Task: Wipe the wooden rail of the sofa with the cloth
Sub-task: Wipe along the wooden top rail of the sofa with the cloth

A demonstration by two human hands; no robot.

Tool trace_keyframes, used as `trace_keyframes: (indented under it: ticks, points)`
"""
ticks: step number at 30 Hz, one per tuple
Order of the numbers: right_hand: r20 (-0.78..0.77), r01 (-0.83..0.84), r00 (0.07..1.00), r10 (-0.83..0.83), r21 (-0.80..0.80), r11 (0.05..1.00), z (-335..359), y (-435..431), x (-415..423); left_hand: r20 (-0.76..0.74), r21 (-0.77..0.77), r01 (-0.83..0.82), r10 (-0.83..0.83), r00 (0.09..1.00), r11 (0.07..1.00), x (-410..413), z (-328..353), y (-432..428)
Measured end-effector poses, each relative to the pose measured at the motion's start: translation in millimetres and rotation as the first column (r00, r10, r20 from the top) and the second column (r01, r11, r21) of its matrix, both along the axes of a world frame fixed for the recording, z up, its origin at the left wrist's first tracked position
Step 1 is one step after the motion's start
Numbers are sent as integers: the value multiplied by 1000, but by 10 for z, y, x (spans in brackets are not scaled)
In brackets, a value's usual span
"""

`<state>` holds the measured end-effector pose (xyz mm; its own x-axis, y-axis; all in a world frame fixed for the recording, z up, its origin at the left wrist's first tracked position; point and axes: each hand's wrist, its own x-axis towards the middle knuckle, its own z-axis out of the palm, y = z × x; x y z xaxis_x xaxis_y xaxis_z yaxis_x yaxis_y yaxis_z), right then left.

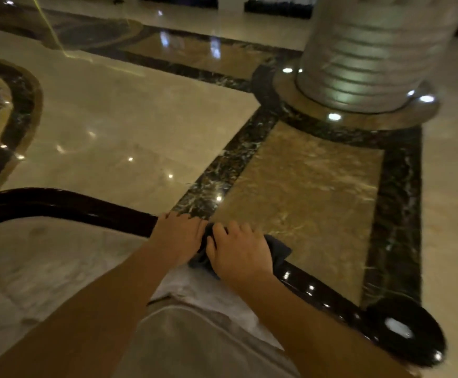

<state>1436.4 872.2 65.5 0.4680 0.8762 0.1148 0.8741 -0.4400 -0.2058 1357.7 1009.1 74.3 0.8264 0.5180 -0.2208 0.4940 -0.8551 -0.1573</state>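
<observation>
While the left hand point(178, 236) lies flat on the dark rail point(67, 205), likely to steady the body, the right hand point(238, 255) clutches a dark cloth point(278, 248) bunched against the rail's middle, ready to wipe toward its scrolled end.

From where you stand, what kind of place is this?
Probably a hotel lobby or a similar grand hall: polished marble floor with dark inlaid borders, a large ribbed column on a round base, and a sofa's glossy wooden rail.
</observation>
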Motion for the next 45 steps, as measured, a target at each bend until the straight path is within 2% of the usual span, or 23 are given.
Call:
trace_keyframes:
  ticks: [1, 2, 4, 5, 6, 8, 10, 15, 17, 19, 21, 23, 24, 26, 28, 31, 32, 34, 36, 38, 41, 43, 45]
  points:
    - [12, 13, 1000, -13, 13, 1000, 46, -209, 48, 39, -54, 57, -55, 998, 997, 78, 15, -177]
    - [29, 147, 989, -145, -73, 986, 52, -1182, 159, 77, -159, 211, -201, 977, 964, 427, -65, -993]
    - [111, 113, 988, -107, -49, 992, -56, -1546, 159, 111, -155, 249, -234, 966, 956, 451, -23, -1247]
    - [131, 167, 980, -151, -122, 978, -92, -2099, 187, 134, -165, 322, -303, 944, 932, 603, -120, -1677]
    - [107, 149, 985, -134, -152, 977, -107, -2213, 223, 146, -119, 334, -316, 937, 935, 671, -113, -1739]
    - [174, 135, 979, -108, -154, 979, -169, -2231, 323, 133, -31, 273, -266, 955, 962, 694, -102, -1685]
    - [129, 134, 986, -107, -223, 966, -195, -2292, 390, 140, 53, 237, -243, 960, 970, 735, -45, -1679]
    - [57, 167, 986, -158, -251, 953, -404, -2747, 533, 96, 128, 276, -289, 952, 953, 760, -30, -1808]
    - [-33, 119, 991, -129, -221, 968, -389, -2729, 704, 136, 122, 329, -344, 929, 937, 875, -62, -1794]
    - [-95, 132, 984, -153, -194, 972, -351, -2650, 958, 202, 26, 359, -356, 912, 933, 1019, -100, -1901]
    - [-159, 286, 935, -316, -189, 940, -342, -2617, 1200, 194, -42, 397, -382, 904, 917, 1131, -167, -2087]
    - [-232, 497, 826, -514, -133, 858, -335, -2644, 1211, 145, 12, 436, -433, 890, 900, 1153, -187, -2200]
    - [-191, 561, 799, -570, -105, 821, -368, -2652, 1086, 152, 38, 435, -436, 887, 899, 1142, -190, -2208]
    - [-53, 536, 839, -542, -90, 839, -462, -2640, 677, 154, 73, 449, -455, 877, 890, 1128, -178, -2212]
    - [-66, 426, 900, -432, -89, 901, -489, -2537, 430, 115, 116, 487, -499, 859, 865, 1113, -158, -2232]
    - [-59, 284, 955, -292, -117, 952, -379, -2365, 806, 86, 130, 469, -481, 873, 874, 1111, -117, -2237]
    - [-23, 295, 953, -301, -148, 944, -342, -2376, 955, 70, 138, 473, -485, 872, 870, 1097, -111, -2235]
    - [-38, 477, 874, -484, -114, 871, -378, -2507, 1078, 26, 143, 495, -503, 864, 857, 1079, -102, -2221]
    - [-94, 683, 726, -681, -12, 730, -473, -2664, 860, -6, 138, 519, -523, 852, 844, 1070, -117, -2217]
    - [-94, 728, 682, -725, 0, 685, -550, -2744, 559, 22, 120, 521, -527, 850, 845, 1094, -135, -2219]
    - [-39, 611, 789, -613, -51, 790, -499, -2759, 643, 95, 112, 523, -533, 841, 845, 1127, -158, -2197]
    - [68, 483, 876, -478, -105, 869, -440, -2673, 851, 97, 130, 558, -570, 816, 820, 1136, -182, -2208]
    - [65, 369, 929, -363, -144, 918, -374, -2525, 996, 75, 127, 568, -579, 812, 813, 1126, -183, -2211]
